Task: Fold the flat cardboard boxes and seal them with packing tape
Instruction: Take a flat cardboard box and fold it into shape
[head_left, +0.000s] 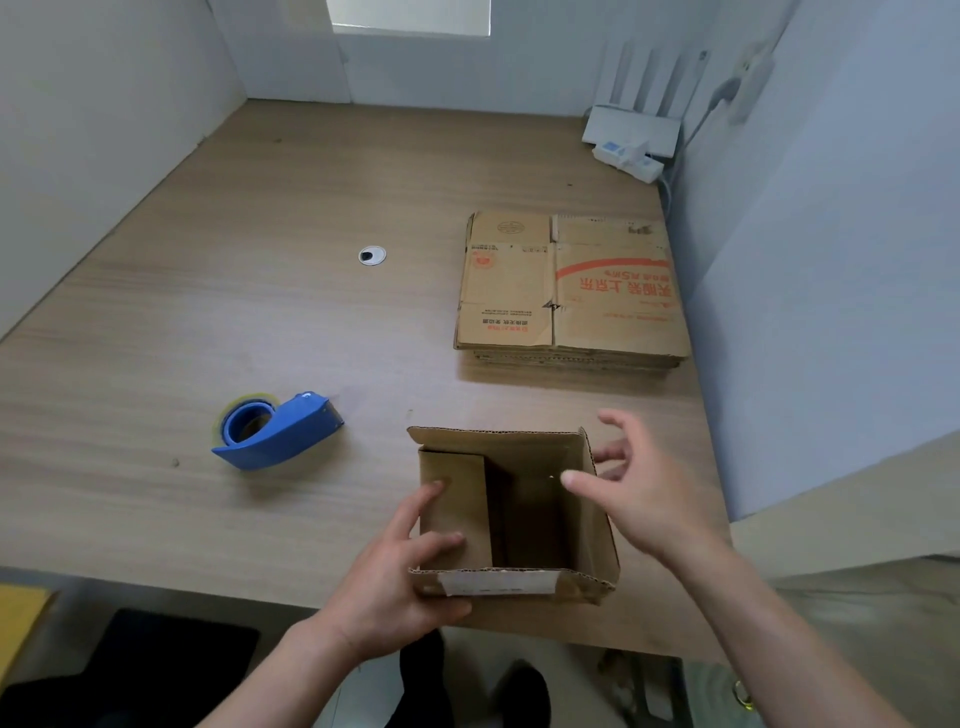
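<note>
An opened brown box (514, 514) stands near flat cartons (571, 291) and a blue tape dispenser (278, 431).

Most likely an office cubicle serving as a small packing station; enclosed on three sides by plain white partition panels (93, 156), with a bright opening (410, 15) high in the far one; furnished with a pale wood-laminate desk (260, 312), pierced near the middle by a round cable grommet (372, 255); equipped in the far right corner with a white router (631, 127), antennas upright against the panel, just beside a white power strip (628, 156) and trailing cables; stocked for packing with a stack of flat printed cartons (566, 291) on the right and a blue tape dispenser (275, 434) on the left, well apart.
</note>
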